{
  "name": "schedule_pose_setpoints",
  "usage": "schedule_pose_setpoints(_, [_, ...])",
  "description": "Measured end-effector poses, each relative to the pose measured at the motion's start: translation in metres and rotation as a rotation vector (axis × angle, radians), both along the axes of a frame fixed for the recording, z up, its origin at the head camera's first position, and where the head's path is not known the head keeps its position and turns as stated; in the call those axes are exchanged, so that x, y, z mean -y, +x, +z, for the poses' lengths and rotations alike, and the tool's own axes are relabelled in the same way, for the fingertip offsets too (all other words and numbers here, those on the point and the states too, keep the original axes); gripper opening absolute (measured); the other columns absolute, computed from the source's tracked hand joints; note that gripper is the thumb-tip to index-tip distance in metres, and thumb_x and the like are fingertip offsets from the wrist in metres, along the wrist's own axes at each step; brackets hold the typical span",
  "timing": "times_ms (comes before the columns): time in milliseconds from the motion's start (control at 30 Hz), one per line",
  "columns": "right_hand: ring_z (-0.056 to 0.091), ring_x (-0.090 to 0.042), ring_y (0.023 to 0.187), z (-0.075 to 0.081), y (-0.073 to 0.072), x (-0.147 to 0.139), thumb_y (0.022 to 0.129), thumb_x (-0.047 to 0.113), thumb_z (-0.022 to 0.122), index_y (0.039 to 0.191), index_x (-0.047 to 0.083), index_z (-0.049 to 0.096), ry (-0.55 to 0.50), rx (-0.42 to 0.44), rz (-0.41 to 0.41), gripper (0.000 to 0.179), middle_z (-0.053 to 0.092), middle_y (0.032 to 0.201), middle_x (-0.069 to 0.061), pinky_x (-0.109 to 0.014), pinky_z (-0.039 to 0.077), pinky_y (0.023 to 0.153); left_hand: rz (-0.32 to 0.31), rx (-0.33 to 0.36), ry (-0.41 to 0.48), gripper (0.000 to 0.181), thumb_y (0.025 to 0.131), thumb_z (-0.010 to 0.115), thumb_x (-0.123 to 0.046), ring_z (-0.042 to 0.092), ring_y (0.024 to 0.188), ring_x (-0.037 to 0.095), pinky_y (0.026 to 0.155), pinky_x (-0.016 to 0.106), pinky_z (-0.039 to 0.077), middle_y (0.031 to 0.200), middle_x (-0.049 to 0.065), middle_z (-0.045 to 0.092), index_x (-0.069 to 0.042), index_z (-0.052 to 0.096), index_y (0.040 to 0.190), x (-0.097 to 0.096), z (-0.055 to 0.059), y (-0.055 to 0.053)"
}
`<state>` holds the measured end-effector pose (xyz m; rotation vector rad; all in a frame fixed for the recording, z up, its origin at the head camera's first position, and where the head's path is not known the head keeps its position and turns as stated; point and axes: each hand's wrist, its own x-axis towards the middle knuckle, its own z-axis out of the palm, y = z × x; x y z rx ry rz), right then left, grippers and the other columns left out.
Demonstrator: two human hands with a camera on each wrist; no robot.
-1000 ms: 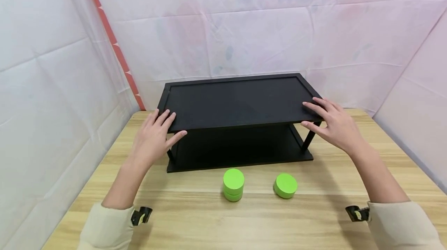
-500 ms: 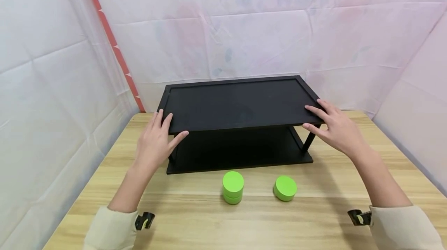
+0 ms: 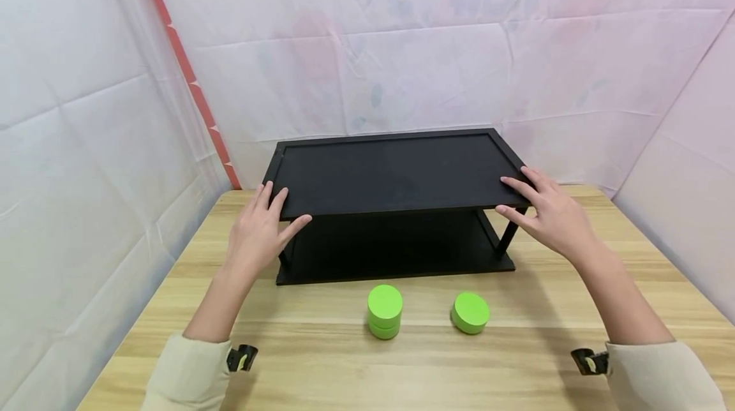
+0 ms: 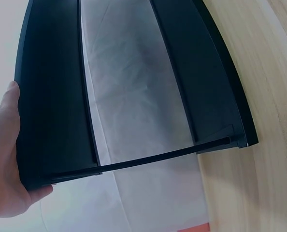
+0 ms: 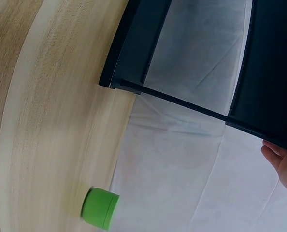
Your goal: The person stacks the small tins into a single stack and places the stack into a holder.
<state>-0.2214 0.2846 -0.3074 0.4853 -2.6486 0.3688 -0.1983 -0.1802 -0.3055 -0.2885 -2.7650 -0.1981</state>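
Observation:
A black two-tier shelf (image 3: 396, 175) stands on the wooden table, its upper board raised on short posts above a lower board. My left hand (image 3: 255, 232) grips the upper board's front left corner, fingers over the top and thumb along the front edge. At the opposite corner, my right hand (image 3: 557, 216) holds the board likewise. The right wrist view shows the fingers (image 5: 273, 151) of that hand at the board's end. In front of the shelf stand two stacked green round pieces (image 3: 385, 306) and one low green round piece (image 3: 470, 312).
Beside the shelf's right end, a green cylinder (image 5: 100, 208) with a seam stands on the table (image 5: 51, 145). A pale cloth wall (image 3: 430, 79) rises close behind the shelf, and another cloth wall (image 3: 86, 162) borders the left side.
The shelf's left end has shifted slightly away from me with my left hand on it, while the right end stays nearly put. The whole head view has tilted a little.

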Motion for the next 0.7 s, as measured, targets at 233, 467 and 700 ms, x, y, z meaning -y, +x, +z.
schedule_pose_setpoints(233, [0.029,-0.041,0.126,0.0,0.0,-0.001,0.086,0.047,0.059,0.131,0.013,0.051,-0.008,0.014,-0.008,0.057,0.033,0.139,-0.023,-0.066,0.032,0.085,-0.022,-0.01,0.016,0.077,0.088,0.046,-0.059,0.019,0.133,0.035,0.107,0.046,0.019,0.142,0.025,0.028,-0.001,0.039,0.138,0.0,0.0,-0.006])
schedule_pose_setpoints(467, [0.028,-0.042,0.127,0.0,0.0,-0.002,0.086,0.046,0.059,0.131,0.012,0.05,-0.008,0.015,-0.009,0.057,0.032,0.14,-0.024,-0.066,0.031,0.086,-0.034,-0.01,0.025,0.079,0.087,0.043,-0.062,0.017,0.134,0.033,0.108,0.044,0.017,0.143,0.025,0.027,-0.002,0.038,0.139,-0.001,0.001,-0.012])
schedule_pose_setpoints(700, [0.028,-0.043,0.127,0.001,0.0,-0.003,0.087,0.046,0.059,0.132,0.011,0.049,-0.003,0.024,-0.013,0.058,0.031,0.14,-0.024,-0.066,0.03,0.087,-0.038,0.004,0.024,0.08,0.087,0.041,-0.063,0.017,0.134,0.034,0.107,0.046,0.018,0.143,0.025,0.026,-0.002,0.037,0.139,-0.001,0.001,-0.014])
